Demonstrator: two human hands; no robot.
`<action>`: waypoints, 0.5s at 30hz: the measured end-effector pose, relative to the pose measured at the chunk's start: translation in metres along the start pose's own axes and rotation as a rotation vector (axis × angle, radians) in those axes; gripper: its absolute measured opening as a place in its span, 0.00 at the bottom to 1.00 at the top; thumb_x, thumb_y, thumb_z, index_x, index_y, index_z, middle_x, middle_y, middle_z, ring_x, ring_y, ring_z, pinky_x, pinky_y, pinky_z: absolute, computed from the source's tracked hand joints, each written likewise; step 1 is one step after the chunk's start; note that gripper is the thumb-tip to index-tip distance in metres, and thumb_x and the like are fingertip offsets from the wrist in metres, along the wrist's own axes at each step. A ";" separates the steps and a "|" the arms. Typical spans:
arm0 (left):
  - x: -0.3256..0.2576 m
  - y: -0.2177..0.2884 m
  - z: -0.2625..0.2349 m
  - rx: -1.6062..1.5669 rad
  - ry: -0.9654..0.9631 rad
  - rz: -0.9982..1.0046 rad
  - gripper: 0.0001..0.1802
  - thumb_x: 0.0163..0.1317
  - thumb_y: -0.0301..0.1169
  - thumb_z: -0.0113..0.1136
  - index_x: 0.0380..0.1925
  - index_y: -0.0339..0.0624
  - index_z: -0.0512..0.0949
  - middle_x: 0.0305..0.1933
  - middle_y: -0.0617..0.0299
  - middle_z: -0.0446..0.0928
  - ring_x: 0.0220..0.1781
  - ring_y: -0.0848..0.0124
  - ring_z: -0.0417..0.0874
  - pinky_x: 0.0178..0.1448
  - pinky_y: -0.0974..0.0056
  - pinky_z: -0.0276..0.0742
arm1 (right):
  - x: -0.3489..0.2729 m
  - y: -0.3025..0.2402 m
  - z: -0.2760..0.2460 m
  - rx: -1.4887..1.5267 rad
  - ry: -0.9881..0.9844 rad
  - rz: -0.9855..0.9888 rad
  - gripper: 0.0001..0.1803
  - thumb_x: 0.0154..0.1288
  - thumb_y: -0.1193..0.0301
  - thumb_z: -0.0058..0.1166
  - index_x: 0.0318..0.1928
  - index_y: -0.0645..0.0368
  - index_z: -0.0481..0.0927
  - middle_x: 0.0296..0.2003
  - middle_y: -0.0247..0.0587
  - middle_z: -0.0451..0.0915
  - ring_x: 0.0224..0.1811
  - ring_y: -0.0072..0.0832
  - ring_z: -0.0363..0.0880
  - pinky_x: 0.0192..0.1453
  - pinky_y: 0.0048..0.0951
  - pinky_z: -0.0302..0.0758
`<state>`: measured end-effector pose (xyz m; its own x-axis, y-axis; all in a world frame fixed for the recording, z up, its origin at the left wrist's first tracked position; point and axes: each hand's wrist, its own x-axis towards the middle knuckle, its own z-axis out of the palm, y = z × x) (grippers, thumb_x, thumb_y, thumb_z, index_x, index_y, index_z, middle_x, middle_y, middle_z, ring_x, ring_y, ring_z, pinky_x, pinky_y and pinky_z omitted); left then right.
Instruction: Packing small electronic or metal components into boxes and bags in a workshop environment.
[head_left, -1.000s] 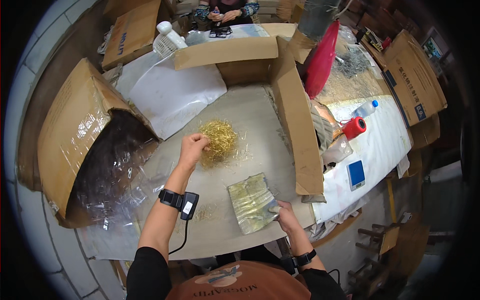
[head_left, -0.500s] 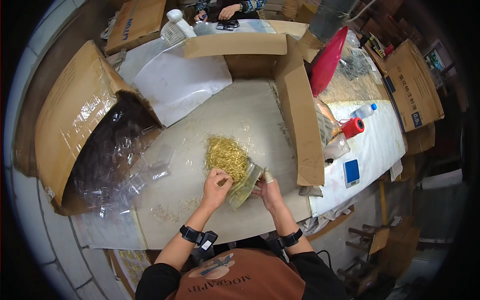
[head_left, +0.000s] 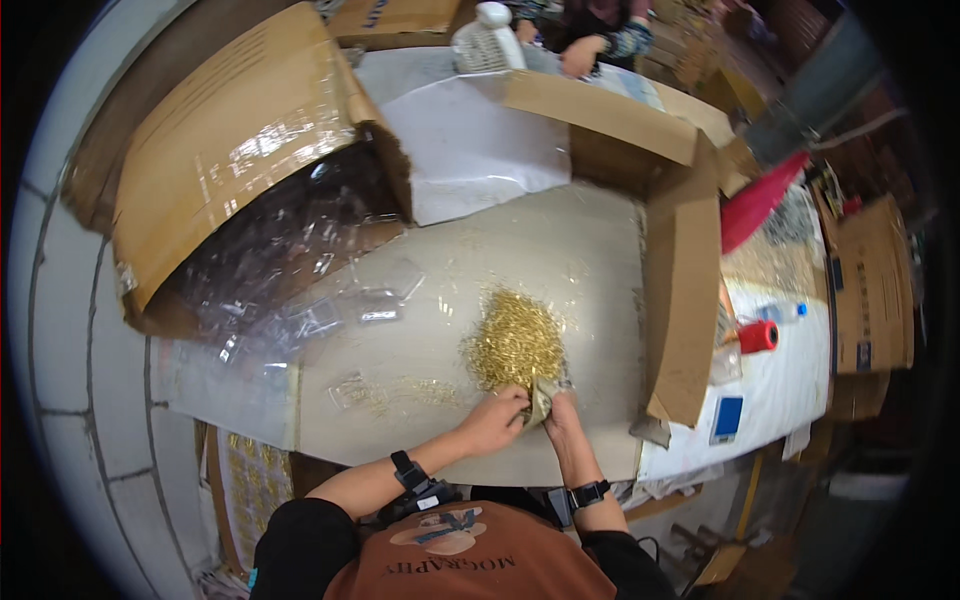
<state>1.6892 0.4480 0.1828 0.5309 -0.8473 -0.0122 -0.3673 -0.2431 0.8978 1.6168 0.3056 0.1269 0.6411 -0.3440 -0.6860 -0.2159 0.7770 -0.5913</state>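
A heap of small gold-coloured bits lies on the pale work surface. Just below the heap, my left hand and my right hand both pinch a small clear bag that holds some of the gold bits. The bag's mouth is against the near edge of the heap. A few loose gold bits are scattered to the left of my hands. Both my wrists wear dark bands.
A big open cardboard box lined with clear plastic lies at the left. Cardboard walls stand at the right and back. A red tape roll and a blue card lie right. Another person's hands work at the far end.
The view drew closer to the table. My hands stayed together at the near edge of the gold heap, and the bag between them now looks more bunched up.
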 end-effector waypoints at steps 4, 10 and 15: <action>-0.006 0.013 -0.044 0.348 0.312 0.232 0.15 0.50 0.23 0.53 0.40 0.39 0.77 0.41 0.53 0.78 0.45 0.55 0.78 0.56 0.56 0.70 | 0.001 -0.001 -0.006 -0.007 0.102 -0.145 0.18 0.53 0.80 0.55 0.47 0.64 0.73 0.38 0.37 0.77 0.37 0.27 0.77 0.41 0.27 0.76; 0.058 -0.093 -0.143 0.737 0.523 -0.419 0.38 0.52 0.33 0.60 0.61 0.36 0.55 0.60 0.45 0.61 0.68 0.55 0.54 0.66 0.41 0.47 | 0.002 0.007 -0.038 -0.061 0.008 -0.124 0.22 0.56 0.76 0.56 0.52 0.64 0.69 0.44 0.40 0.76 0.42 0.30 0.77 0.46 0.31 0.76; 0.044 -0.157 -0.155 0.757 0.355 -0.451 0.38 0.50 0.32 0.61 0.60 0.38 0.56 0.60 0.50 0.62 0.68 0.54 0.55 0.66 0.39 0.45 | -0.004 0.024 -0.049 0.284 -0.057 0.112 0.24 0.58 0.76 0.54 0.56 0.60 0.65 0.48 0.41 0.74 0.47 0.35 0.75 0.53 0.36 0.75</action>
<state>1.8882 0.5223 0.1096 0.8991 -0.4357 -0.0417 -0.4018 -0.8594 0.3161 1.5726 0.3001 0.0948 0.6672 -0.2242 -0.7104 -0.0783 0.9272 -0.3662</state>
